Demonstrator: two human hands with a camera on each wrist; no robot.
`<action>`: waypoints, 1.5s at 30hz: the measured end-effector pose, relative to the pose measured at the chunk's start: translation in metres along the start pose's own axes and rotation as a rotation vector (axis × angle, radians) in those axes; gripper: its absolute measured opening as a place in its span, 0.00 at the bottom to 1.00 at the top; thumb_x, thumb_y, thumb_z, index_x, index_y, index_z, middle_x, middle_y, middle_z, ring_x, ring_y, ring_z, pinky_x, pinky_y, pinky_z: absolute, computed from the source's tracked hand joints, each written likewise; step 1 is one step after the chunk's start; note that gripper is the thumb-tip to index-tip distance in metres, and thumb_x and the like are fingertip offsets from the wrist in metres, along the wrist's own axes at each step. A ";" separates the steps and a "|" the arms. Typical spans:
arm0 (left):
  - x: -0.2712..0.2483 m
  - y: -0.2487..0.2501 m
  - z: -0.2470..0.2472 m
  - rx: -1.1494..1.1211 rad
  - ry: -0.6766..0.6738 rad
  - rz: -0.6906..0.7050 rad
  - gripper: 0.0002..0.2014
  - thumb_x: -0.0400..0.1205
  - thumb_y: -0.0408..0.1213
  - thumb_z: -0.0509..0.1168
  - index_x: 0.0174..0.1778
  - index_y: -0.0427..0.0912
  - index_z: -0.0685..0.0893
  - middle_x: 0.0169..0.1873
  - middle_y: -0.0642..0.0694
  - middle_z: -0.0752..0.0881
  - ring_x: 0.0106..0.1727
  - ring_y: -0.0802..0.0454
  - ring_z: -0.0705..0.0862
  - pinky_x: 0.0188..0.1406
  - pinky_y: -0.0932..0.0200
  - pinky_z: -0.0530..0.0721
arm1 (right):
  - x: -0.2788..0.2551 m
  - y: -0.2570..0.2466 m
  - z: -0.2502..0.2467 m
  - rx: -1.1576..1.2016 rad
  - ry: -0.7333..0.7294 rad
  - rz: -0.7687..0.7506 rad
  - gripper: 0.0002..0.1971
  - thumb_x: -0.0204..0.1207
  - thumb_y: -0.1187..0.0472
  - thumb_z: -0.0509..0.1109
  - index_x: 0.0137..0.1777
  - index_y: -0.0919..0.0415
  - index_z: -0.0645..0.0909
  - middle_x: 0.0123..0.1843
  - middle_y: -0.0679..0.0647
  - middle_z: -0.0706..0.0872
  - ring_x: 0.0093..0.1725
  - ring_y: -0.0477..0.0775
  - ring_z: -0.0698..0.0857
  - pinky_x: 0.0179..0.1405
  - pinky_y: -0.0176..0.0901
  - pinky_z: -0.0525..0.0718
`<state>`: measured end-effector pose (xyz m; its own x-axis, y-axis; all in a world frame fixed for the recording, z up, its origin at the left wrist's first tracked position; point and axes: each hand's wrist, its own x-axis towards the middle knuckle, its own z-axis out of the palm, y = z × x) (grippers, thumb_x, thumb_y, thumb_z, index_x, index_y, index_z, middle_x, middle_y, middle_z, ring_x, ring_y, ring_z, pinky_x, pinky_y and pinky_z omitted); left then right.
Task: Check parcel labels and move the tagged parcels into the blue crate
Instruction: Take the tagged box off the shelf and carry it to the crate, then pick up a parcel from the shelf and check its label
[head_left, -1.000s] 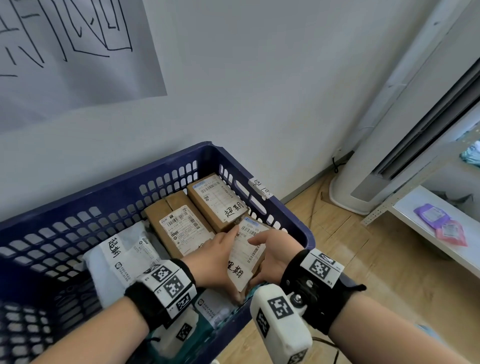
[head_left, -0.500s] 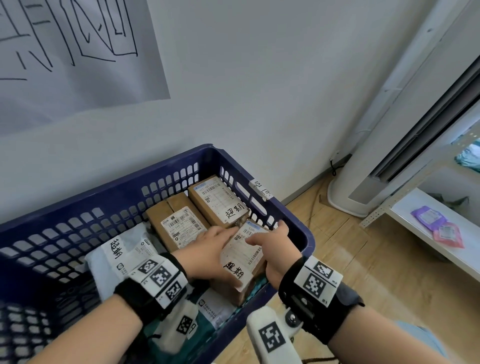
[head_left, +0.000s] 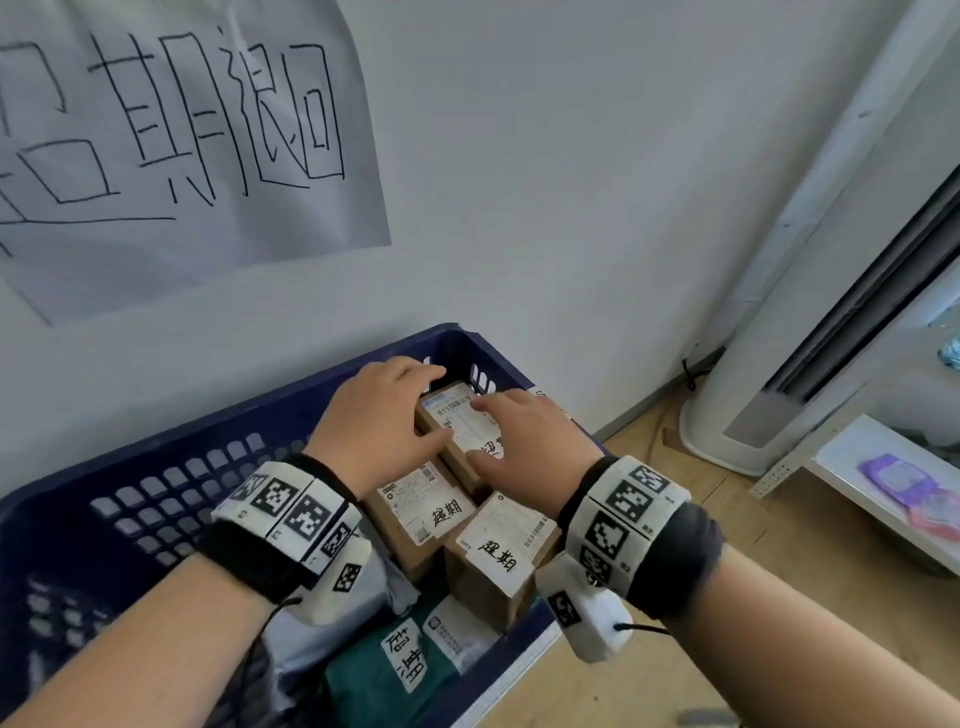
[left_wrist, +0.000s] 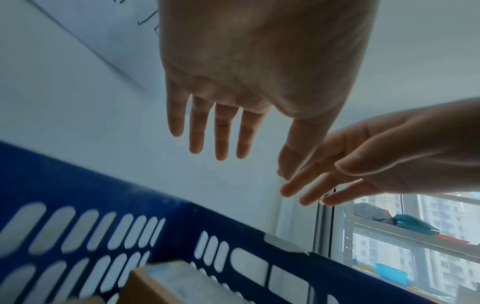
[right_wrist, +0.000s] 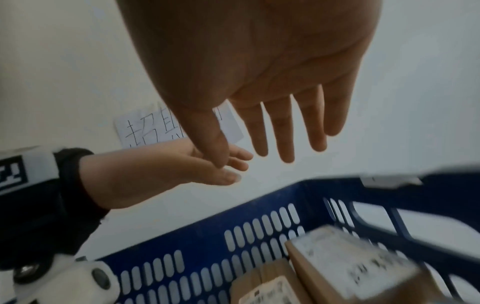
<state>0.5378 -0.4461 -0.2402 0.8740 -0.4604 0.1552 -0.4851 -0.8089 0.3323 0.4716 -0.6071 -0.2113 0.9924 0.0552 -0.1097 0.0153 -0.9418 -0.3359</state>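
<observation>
left hand: the left hand (head_left: 382, 421) hangs over the far end of the dark blue slotted plastic crate (head_left: 156, 467), fingers straight and spread, holding nothing; the left wrist view shows its palm (left_wrist: 259, 61) clear of the boxes below.
right hand: the right hand (head_left: 524, 441) is just beside the left, fingers straight and loosely fanned, empty; in the right wrist view its palm (right_wrist: 272, 61) floats above the crate with air under it.
far parcel: a brown cardboard box with a white barcode label (head_left: 457, 426) lies in the crate's far right corner, partly under both hands; whether either hand touches it cannot be told from the head view.
middle parcel: a second brown cardboard box with a white label and black handwritten characters (head_left: 426, 509) lies just nearer, touching the far one.
near parcel: a third brown cardboard box with a handwritten label (head_left: 498, 556) stands tilted against the crate's right wall.
soft parcels: a grey plastic mailer (head_left: 332, 623) and a dark green plastic mailer with a white handwritten tag (head_left: 395, 670) lie at the near end of the crate.
surroundings: a white paper sheet with large black handwriting (head_left: 171, 140) is on the wall above the crate; a white floor-standing air conditioner (head_left: 753, 364) stands at the right on the wooden floor (head_left: 779, 545).
</observation>
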 end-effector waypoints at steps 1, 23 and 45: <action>0.002 -0.001 -0.008 0.038 0.030 -0.004 0.33 0.77 0.55 0.69 0.78 0.52 0.69 0.73 0.52 0.74 0.72 0.50 0.71 0.70 0.52 0.70 | 0.002 -0.004 -0.008 -0.036 0.018 -0.022 0.27 0.79 0.46 0.61 0.78 0.51 0.67 0.76 0.51 0.72 0.75 0.57 0.69 0.73 0.50 0.71; -0.141 0.090 -0.078 0.337 0.341 -0.405 0.33 0.78 0.54 0.68 0.78 0.48 0.69 0.72 0.42 0.75 0.71 0.39 0.72 0.66 0.45 0.72 | -0.071 -0.023 -0.037 -0.133 0.332 -0.431 0.36 0.78 0.42 0.62 0.82 0.53 0.56 0.81 0.56 0.65 0.80 0.60 0.62 0.79 0.56 0.62; -0.475 0.145 -0.134 0.517 0.653 -0.700 0.28 0.76 0.52 0.69 0.70 0.44 0.79 0.60 0.41 0.82 0.61 0.37 0.78 0.57 0.42 0.78 | -0.314 -0.196 0.024 -0.033 0.234 -1.029 0.29 0.81 0.39 0.56 0.77 0.53 0.67 0.72 0.53 0.76 0.72 0.60 0.71 0.70 0.54 0.66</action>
<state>0.0557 -0.2953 -0.1416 0.7331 0.3225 0.5988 0.3072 -0.9425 0.1316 0.1540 -0.4316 -0.1335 0.4984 0.7703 0.3978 0.8626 -0.4864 -0.1389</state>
